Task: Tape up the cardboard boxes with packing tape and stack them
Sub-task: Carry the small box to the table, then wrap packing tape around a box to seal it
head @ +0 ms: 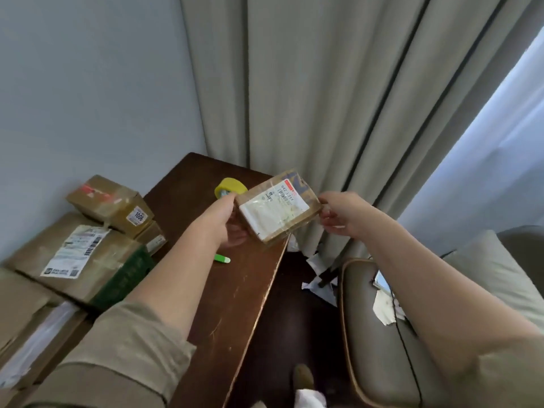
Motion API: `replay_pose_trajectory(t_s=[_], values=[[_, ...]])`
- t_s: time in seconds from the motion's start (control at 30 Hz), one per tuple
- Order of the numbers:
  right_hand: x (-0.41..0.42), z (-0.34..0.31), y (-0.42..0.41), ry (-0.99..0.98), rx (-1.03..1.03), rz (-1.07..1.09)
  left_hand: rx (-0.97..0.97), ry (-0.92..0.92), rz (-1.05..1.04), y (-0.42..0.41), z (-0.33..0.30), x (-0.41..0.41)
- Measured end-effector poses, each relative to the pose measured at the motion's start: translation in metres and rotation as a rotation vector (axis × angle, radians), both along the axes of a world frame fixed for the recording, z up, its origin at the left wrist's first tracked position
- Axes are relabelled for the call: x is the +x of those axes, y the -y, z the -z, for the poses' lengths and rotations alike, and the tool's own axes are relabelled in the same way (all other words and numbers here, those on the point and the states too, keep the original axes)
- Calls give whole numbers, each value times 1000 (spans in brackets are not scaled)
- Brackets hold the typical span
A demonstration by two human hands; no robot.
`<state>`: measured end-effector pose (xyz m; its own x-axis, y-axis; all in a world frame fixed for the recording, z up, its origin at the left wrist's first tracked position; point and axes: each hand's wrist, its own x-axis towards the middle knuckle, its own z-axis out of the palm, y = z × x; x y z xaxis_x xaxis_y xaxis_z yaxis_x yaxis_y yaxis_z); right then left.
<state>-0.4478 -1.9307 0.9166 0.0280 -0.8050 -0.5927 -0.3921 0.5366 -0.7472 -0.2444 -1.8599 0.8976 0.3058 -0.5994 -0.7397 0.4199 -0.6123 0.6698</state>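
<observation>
A small flat cardboard box (278, 209) with a white shipping label is held in the air over the right edge of the dark wooden table (206, 290). My left hand (226, 219) grips its left end, fingers curled underneath. At the box's right end, my right hand (341, 213) pinches the edge. A yellow roll of packing tape (228, 187) lies on the table just behind my left hand. A green and white cutter (222, 258) lies on the table below my left wrist.
Several taped cardboard boxes are piled at the left: a small one marked 1006 (112, 201) on top of a large labelled one (76, 257). A grey curtain (323, 98) hangs behind. A padded chair (382, 334) with paper scraps stands at the right.
</observation>
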Motion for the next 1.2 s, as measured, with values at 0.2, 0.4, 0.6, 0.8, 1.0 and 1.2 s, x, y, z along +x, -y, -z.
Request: replay_pose_trajectory(t_s=[0.2,0.4,0.6,0.8,1.0,1.2], values=[[80,6,95,39,-13,-238,-11,35,-234,46,-2,56],[134,4,177,69,22,-453,-52,28,-455,97,-12,91],[194,16,211,83,86,-577,-94,-66,-665,103,8,118],[249,28,222,225,207,-637,-65,-93,-813,116,24,151],[277,37,232,222,276,-721,-60,-116,-842,127,38,167],[302,52,252,200,234,-896,43,-86,-824,125,51,174]])
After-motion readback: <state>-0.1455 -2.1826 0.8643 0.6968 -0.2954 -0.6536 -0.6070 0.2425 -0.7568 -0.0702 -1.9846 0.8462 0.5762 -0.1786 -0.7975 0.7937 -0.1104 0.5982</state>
